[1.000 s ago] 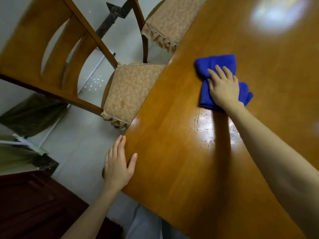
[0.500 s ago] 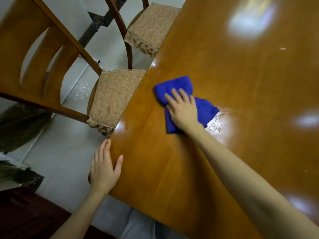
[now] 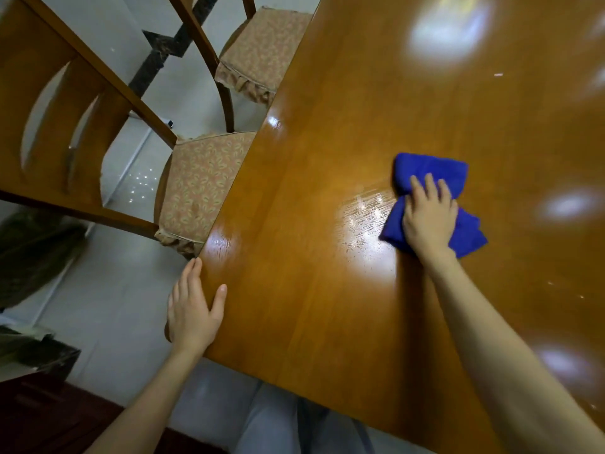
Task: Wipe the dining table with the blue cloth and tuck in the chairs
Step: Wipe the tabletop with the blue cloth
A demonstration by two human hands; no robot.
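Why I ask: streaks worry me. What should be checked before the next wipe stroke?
1. Right hand flat on the blue cloth: ok.
2. Left hand resting on the table edge: ok.
3. Streaky patch beside the cloth cleared: not ok.
4. Near chair tucked in: not ok, seat sticks out.
5. Far chair tucked in: not ok, seat sticks out.
6. Far end of the table wiped: cannot tell.

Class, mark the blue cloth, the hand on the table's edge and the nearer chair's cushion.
blue cloth (image 3: 432, 170): head view, upper fold.
left hand (image 3: 193, 314): head view, back of the hand.
nearer chair's cushion (image 3: 203, 188): head view, middle of the seat.
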